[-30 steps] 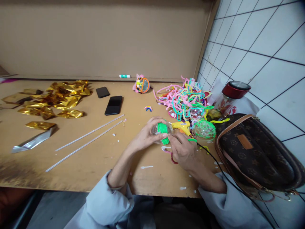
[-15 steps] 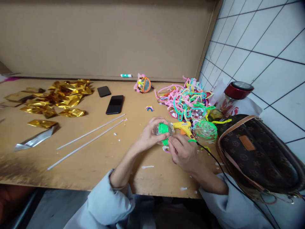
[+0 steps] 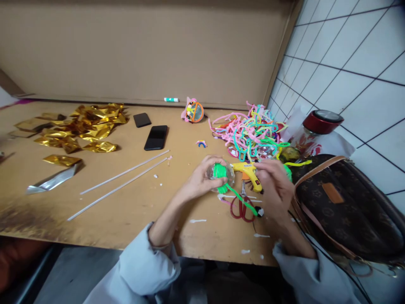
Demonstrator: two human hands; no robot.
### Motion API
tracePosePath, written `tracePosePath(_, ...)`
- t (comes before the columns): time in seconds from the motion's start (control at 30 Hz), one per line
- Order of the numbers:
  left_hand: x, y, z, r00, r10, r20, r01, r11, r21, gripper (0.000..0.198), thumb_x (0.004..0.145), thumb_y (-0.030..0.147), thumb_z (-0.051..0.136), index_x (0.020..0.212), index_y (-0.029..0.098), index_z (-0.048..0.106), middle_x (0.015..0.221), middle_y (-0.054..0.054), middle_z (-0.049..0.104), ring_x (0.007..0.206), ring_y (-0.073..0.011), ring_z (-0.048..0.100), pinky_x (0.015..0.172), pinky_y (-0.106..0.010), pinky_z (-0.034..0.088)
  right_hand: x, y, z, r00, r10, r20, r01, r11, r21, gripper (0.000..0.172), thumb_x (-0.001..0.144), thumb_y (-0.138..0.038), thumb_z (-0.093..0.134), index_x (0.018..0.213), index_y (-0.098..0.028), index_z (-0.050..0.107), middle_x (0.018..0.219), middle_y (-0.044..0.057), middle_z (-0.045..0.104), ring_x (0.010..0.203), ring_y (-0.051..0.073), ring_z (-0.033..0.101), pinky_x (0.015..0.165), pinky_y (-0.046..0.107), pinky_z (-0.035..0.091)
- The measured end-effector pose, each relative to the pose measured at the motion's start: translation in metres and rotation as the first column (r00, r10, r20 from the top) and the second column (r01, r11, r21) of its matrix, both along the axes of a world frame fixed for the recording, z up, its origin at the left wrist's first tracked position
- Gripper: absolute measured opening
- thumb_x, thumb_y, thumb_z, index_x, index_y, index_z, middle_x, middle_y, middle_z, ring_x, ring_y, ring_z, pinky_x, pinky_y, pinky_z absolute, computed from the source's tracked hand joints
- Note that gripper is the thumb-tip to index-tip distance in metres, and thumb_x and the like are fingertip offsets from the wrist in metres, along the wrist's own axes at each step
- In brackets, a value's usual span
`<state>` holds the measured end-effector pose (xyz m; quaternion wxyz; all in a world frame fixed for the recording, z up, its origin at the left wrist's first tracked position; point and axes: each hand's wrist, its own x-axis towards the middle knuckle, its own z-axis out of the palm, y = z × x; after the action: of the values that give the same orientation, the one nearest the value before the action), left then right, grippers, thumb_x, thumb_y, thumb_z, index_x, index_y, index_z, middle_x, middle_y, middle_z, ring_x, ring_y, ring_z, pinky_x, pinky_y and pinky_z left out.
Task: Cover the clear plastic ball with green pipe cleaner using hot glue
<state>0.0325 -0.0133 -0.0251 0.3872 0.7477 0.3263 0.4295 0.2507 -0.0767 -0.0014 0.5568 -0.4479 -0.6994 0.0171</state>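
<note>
My left hand (image 3: 202,179) is closed round a small clear ball wrapped in green pipe cleaner (image 3: 220,174), held just above the table. A loose green pipe cleaner end (image 3: 242,202) trails from it toward the right. My right hand (image 3: 276,185) hovers over the yellow glue gun (image 3: 248,170), blurred by motion; its fingers curl loosely and I cannot tell whether it holds anything. Red-handled scissors (image 3: 240,207) lie on the table between my hands.
A tangle of coloured pipe cleaners (image 3: 249,128) lies behind the glue gun. A brown patterned bag (image 3: 344,202) and a red-lidded jar (image 3: 319,124) stand at the right. Two phones (image 3: 155,137), two thin clear sticks (image 3: 123,181), gold foil pieces (image 3: 85,124) and a pink toy (image 3: 193,112) lie on the wooden table (image 3: 126,211).
My right hand has left the green ball and moved right, over the glue gun. The scissors and the trailing green strand now show. My left hand keeps its hold.
</note>
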Motion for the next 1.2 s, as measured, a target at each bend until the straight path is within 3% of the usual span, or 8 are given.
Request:
tracePosePath(0.07, 0.000, 0.000, -0.001, 1.000, -0.005, 0.004, 0.005, 1.000, -0.001, 0.039, 0.076, 0.034, 0.077, 0.111, 0.024, 0.064, 0.127, -0.008, 0.056, 0.126, -0.0268, 0.052, 0.111, -0.045, 0.039, -0.009, 0.008, -0.001, 0.990, 0.141, 0.032, -0.138, 0.987, -0.087, 0.027, 0.095, -0.017, 0.045, 0.107, -0.023, 0.068, 0.102, 0.006, 0.063, 0.097, 0.021, 0.062, 0.084, 0.039, 0.051)
tracePosePath(0.13, -0.001, 0.000, -0.003, 1.000, -0.008, 0.005, 0.008, 1.000, 0.005, 0.039, 0.076, 0.034, 0.077, 0.111, 0.024, 0.064, 0.127, -0.008, 0.056, 0.126, -0.0267, 0.052, 0.110, -0.044, 0.040, -0.016, 0.012, -0.005, 0.978, 0.177, 0.114, -0.166, 0.982, -0.094, 0.031, 0.094, -0.014, 0.044, 0.110, -0.023, 0.069, 0.108, 0.008, 0.061, 0.101, 0.021, 0.060, 0.085, 0.039, 0.050)
tracePosePath(0.27, -0.001, 0.000, -0.003, 1.000, -0.010, 0.006, 0.010, 1.000, 0.012, 0.037, 0.077, 0.031, 0.076, 0.111, 0.024, 0.064, 0.126, -0.008, 0.056, 0.125, -0.0259, 0.052, 0.109, -0.043, 0.041, -0.020, 0.012, -0.015, 0.952, 0.134, 0.274, -0.129, 0.991, -0.036, 0.037, 0.091, -0.011, 0.044, 0.116, -0.022, 0.068, 0.120, 0.011, 0.059, 0.109, 0.024, 0.056, 0.089, 0.043, 0.047)
tracePosePath(0.47, 0.000, -0.002, 0.002, 1.000, -0.003, -0.016, 0.003, 1.000, -0.001, 0.035, 0.076, 0.032, 0.076, 0.108, 0.023, 0.064, 0.127, -0.009, 0.056, 0.127, -0.0273, 0.051, 0.110, -0.044, 0.039, -0.021, 0.011, -0.017, 0.919, 0.062, 0.390, -0.068, 0.998, 0.001, 0.033, 0.092, -0.016, 0.048, 0.115, -0.025, 0.070, 0.120, 0.010, 0.060, 0.108, 0.025, 0.056, 0.086, 0.041, 0.044)
tracePosePath(1.0, -0.001, -0.002, -0.002, 0.999, -0.045, 0.015, 0.045, 0.999, 0.006, 0.041, 0.078, 0.029, 0.076, 0.115, 0.024, 0.059, 0.125, -0.008, 0.056, 0.121, -0.0244, 0.053, 0.104, -0.039, 0.043, -0.024, 0.013, -0.018, 0.932, 0.121, 0.341, -0.124, 0.992, -0.013, 0.031, 0.092, -0.011, 0.049, 0.111, -0.023, 0.070, 0.123, 0.010, 0.061, 0.110, 0.023, 0.057, 0.088, 0.042, 0.047)
tracePosePath(1.2, 0.000, -0.005, 0.002, 1.000, -0.008, -0.003, 0.008, 0.993, -0.115, 0.047, 0.075, 0.029, 0.076, 0.116, 0.022, 0.054, 0.122, -0.007, 0.058, 0.106, -0.0212, 0.058, 0.089, -0.033, 0.048, -0.024, 0.010, -0.015, 0.931, 0.134, 0.340, -0.122, 0.991, -0.054, 0.034, 0.092, -0.011, 0.045, 0.110, -0.024, 0.071, 0.124, 0.010, 0.063, 0.115, 0.023, 0.055, 0.092, 0.044, 0.047)
